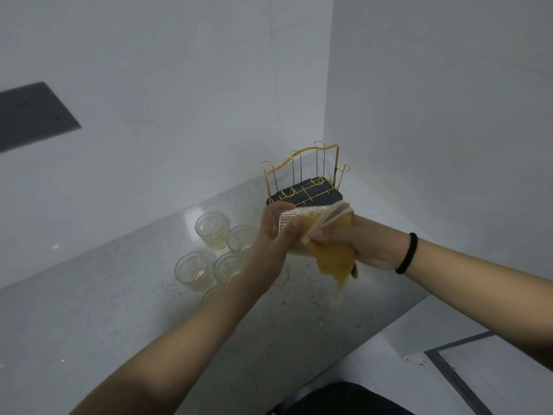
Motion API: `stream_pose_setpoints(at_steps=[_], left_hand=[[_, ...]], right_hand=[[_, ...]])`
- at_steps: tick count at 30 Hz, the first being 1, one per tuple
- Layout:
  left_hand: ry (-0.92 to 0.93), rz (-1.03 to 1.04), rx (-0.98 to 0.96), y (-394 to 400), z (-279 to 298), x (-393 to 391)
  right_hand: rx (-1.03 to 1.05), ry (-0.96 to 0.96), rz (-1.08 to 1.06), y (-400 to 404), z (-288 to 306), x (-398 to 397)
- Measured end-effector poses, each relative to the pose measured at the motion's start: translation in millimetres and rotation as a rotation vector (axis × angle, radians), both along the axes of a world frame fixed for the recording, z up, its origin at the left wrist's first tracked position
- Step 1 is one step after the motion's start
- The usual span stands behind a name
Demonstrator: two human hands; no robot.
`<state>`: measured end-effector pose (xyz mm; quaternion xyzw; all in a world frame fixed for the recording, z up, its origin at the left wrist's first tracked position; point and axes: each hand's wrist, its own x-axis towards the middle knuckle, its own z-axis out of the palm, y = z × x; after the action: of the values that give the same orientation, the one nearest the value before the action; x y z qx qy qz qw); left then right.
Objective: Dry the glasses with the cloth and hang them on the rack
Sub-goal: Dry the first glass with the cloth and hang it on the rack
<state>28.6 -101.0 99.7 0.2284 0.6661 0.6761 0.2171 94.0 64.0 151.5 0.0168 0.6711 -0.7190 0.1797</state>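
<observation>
**One glass in hand, rack empty behind it**

One ribbed glass (pixel 285 224) is up off the counter, held sideways between both hands. Left hand (pixel 270 244) wraps the base end, fingers curled tight around the ribbed wall. Right hand (pixel 359 245) has the yellow cloth (pixel 335 253) bunched at the mouth end and looks pushed into or over the opening; which of the two is hidden by fabric. Right fingers are pressed closed on the cloth, a loose tail hanging below the hand. Black band on the right wrist.

Key relation: the glass's long axis runs roughly left-right, base toward the left hand, mouth toward the right. The gold wire rack (pixel 305 178) sits on its dark tray in the corner, directly behind the hands and just beyond them, pegs pointing up. No glass hangs on any peg. To hang, the mouth would need to turn downward over a peg, so the glass has to rotate from sideways to inverted. Left hand owns the glass and looks the likely carrier; both hands are about equally near the rack.

Remaining glasses (pixel 212 230) stand upright in a cluster on the speckled counter (pixel 89 310), left of and below the hands; four clearly seen, a fifth rim partly hidden by the left forearm.

Judgement: drying of the first glass, early in the task. Risk: wet ribbed glass slipping during the flip.
</observation>
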Motion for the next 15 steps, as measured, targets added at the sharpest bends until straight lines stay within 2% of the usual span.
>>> stream_pose_setpoints(at_steps=[1, 2, 3, 4, 6, 9, 11, 13, 15], left_hand=[[0.012, 0.011, -0.012, 1, 2, 1], [-0.012, 0.013, -0.038, 1, 4, 0], [-0.086, -0.006, -0.060, 0, 7, -2], [-0.212, -0.044, -0.057, 0, 9, -5], [-0.480, -0.134, -0.079, 0, 13, -13], [-0.609, -0.222, -0.202, -2, 18, -22], [-0.577, -0.236, -0.130, -4, 14, -22], [-0.397, -0.177, -0.001, -4, 5, -13], [-0.183, -0.058, 0.035, 0, 0, -4]], right_hand=[[0.015, -0.007, 0.028, 0, -2, 1], [0.153, 0.024, 0.073, 0, -1, 2], [0.391, 0.128, 0.160, -1, -2, 5], [0.626, 0.257, 0.251, -2, -3, 6], [0.957, 0.545, 0.334, -3, -10, 7], [1.157, 0.793, 0.319, -4, -21, 5], [1.074, 0.695, 0.291, -1, -17, 2], [0.748, 0.372, 0.230, 3, -5, -3], [0.362, 0.117, 0.110, 2, 4, -7]])
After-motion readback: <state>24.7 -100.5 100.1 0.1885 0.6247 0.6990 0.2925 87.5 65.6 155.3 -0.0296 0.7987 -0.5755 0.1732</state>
